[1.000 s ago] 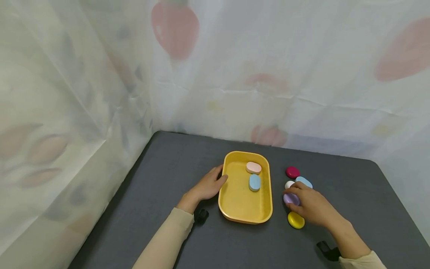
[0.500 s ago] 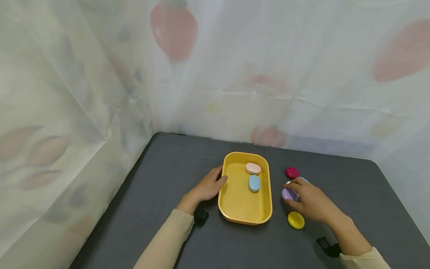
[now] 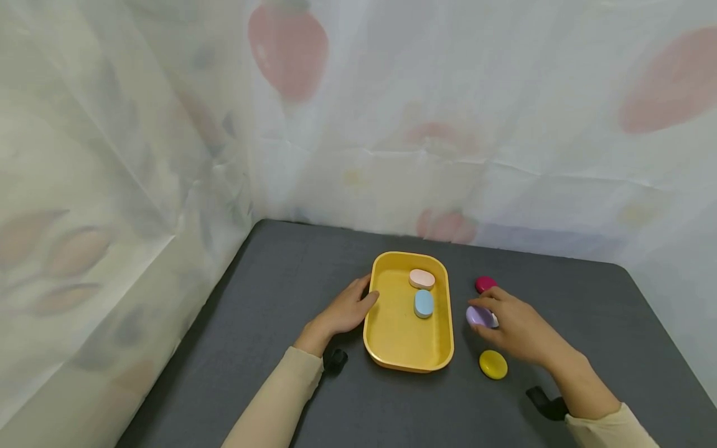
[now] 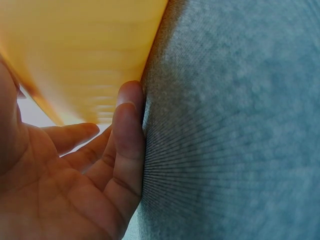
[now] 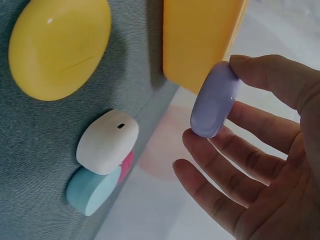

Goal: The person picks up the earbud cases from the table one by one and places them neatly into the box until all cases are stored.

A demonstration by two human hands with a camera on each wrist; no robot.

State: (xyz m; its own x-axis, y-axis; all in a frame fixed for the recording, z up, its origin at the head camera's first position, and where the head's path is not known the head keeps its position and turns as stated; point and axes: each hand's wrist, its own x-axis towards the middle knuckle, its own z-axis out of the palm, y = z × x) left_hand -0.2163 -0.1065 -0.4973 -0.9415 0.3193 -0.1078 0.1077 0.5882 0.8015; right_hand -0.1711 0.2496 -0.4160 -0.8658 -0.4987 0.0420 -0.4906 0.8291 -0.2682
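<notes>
A yellow rectangular tray sits mid-table. My left hand holds its left side, thumb over the rim and fingers along the outer wall. Inside the tray lie a pale pink oval piece and a light blue oval piece. To the right of the tray, my right hand pinches a smooth purple disc between thumb and fingertips. In the right wrist view the disc is raised and tilted on edge, with the other pieces below it.
A yellow disc lies nearest the front. Beyond the right hand are a crimson round piece, a white rounded piece with a small slot and a light blue piece, hidden in the head view. Printed curtains hang behind the table.
My right hand has lifted the purple disc and shifted slightly left toward the tray, now covering the light blue piece beyond it. My left hand stays on the tray.
</notes>
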